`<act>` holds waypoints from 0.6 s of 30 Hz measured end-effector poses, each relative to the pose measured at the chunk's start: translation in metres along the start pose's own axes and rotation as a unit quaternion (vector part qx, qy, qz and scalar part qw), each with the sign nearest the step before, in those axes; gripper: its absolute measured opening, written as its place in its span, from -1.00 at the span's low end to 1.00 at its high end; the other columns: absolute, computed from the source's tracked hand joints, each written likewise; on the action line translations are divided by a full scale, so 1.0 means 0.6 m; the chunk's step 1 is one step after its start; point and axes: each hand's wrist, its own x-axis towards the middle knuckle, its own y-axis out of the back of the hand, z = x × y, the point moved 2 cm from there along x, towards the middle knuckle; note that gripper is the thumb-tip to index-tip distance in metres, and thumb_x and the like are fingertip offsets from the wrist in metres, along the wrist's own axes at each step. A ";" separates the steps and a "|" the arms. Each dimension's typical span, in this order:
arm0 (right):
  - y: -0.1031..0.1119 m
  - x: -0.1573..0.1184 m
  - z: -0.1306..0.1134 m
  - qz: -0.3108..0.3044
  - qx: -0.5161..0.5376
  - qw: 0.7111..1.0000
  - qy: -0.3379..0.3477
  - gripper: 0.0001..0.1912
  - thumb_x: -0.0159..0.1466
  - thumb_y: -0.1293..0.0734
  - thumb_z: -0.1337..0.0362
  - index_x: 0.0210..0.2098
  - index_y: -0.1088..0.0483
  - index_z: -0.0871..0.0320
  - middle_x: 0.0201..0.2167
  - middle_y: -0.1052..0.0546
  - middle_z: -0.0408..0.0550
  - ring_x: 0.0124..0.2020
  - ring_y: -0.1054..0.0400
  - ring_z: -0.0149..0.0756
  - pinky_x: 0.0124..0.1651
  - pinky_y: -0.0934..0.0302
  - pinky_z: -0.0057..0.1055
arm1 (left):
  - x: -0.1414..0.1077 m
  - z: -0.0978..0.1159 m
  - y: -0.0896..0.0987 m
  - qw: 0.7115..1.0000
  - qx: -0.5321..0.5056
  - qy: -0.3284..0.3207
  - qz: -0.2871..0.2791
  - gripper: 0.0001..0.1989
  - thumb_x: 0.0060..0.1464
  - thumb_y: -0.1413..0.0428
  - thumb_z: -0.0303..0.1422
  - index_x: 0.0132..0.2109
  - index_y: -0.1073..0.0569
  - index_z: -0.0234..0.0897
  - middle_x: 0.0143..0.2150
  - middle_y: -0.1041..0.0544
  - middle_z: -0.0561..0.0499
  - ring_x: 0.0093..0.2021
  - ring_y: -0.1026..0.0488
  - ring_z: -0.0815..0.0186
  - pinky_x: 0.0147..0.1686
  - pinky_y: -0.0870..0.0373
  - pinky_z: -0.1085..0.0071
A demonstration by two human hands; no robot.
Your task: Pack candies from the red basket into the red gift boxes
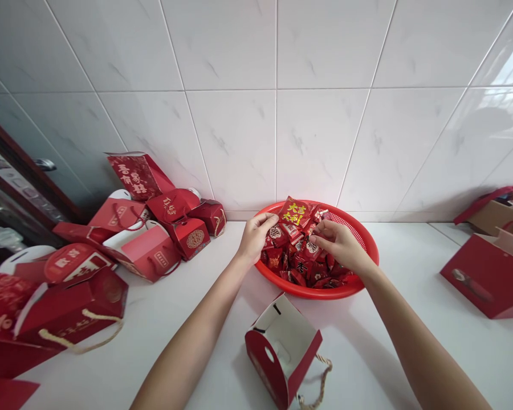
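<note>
A red plastic basket [374, 250] against the wall holds many small red wrapped candies [303, 266]. My left hand [256, 234] is at its left rim, thumb and forefinger pinched beside a larger red packet [298, 212] with gold characters; what they hold, if anything, is hidden. Over the right part of the pile, my right hand [342, 244] has thumb and fingers closed at a red candy [312, 247] with a white round mark. Below the basket, between my forearms, an open red gift box [263, 364] lies with its pale inside facing up and a rope handle to its right.
Several red gift boxes [166, 250] are crowded along the left of the white counter [214, 285]. At the right stand another red box [487, 273] and a brown carton [481, 215]. A tiled wall [235, 142] closes off the back.
</note>
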 end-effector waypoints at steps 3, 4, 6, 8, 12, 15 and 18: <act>0.001 -0.003 -0.003 0.000 0.001 1.000 -0.019 -0.65 0.19 -0.38 -0.05 -0.23 -0.36 0.08 -0.47 -0.45 -0.15 -0.44 -0.40 -0.23 -0.38 -0.29 -0.30 | 0.000 0.000 0.000 1.000 0.005 -0.001 0.006 -0.70 -0.22 -0.40 -0.14 -0.42 -0.58 -0.27 -0.45 -0.56 0.06 -0.37 -0.45 0.29 -0.30 -0.33 0.40; 0.001 -0.003 -0.002 -0.003 -0.005 1.000 -0.024 -0.65 0.21 -0.36 -0.04 -0.18 -0.38 0.08 -0.48 -0.46 -0.15 -0.45 -0.40 -0.22 -0.38 -0.30 -0.29 | 0.000 0.000 0.000 1.000 0.005 -0.002 0.007 -0.70 -0.22 -0.40 -0.14 -0.42 -0.58 -0.27 -0.45 -0.55 0.06 -0.38 -0.45 0.29 -0.31 -0.32 0.40; 0.002 -0.003 0.000 -0.009 -0.031 0.999 -0.022 -0.68 0.24 -0.33 0.02 -0.15 -0.43 0.10 -0.49 -0.47 -0.14 -0.43 -0.41 -0.21 -0.37 -0.30 -0.29 | 0.000 0.001 0.000 1.000 0.004 -0.002 0.008 -0.69 -0.23 -0.40 -0.15 -0.43 -0.58 -0.27 -0.45 -0.55 0.06 -0.38 -0.44 0.30 -0.31 -0.32 0.41; 0.003 -0.002 0.003 -0.016 -0.071 0.997 -0.015 -0.76 0.26 -0.30 0.10 -0.21 -0.46 0.11 -0.47 -0.49 -0.12 -0.41 -0.43 -0.21 -0.35 -0.30 -0.31 | -0.001 0.002 -0.001 1.000 -0.001 0.003 0.009 -0.69 -0.24 -0.41 -0.15 -0.43 -0.58 -0.28 -0.45 -0.56 0.06 -0.39 -0.44 0.31 -0.31 -0.32 0.41; 0.010 -0.001 0.002 -0.042 -0.205 0.978 -0.020 -0.86 0.27 -0.26 0.25 -0.30 -0.45 0.10 -0.45 -0.53 -0.11 -0.42 -0.42 -0.24 -0.35 -0.24 -0.34 | 0.000 0.002 -0.001 1.000 -0.015 0.005 0.015 -0.69 -0.25 -0.42 -0.16 -0.43 -0.58 -0.27 -0.43 -0.58 0.06 -0.38 -0.47 0.29 -0.29 -0.34 0.39; 0.019 -0.003 -0.004 -0.088 -0.270 0.958 -0.031 -0.85 0.29 -0.23 0.31 -0.35 -0.44 0.09 -0.47 -0.56 -0.12 -0.42 -0.42 -0.24 -0.33 -0.22 -0.34 | 0.000 0.001 -0.001 1.000 -0.018 0.007 0.009 -0.68 -0.24 -0.41 -0.14 -0.40 -0.59 -0.27 -0.44 -0.59 0.05 -0.35 -0.50 0.25 -0.25 -0.36 0.36; 0.033 -0.006 -0.006 -0.101 -0.301 0.947 -0.046 -0.82 0.29 -0.22 0.35 -0.36 -0.44 0.09 -0.43 -0.57 -0.10 -0.38 -0.43 -0.22 -0.33 -0.21 -0.35 | 0.001 0.000 0.001 1.000 -0.019 0.010 0.008 -0.67 -0.24 -0.42 -0.13 -0.39 -0.59 -0.26 -0.44 -0.59 0.04 -0.33 -0.53 0.23 -0.24 -0.37 0.35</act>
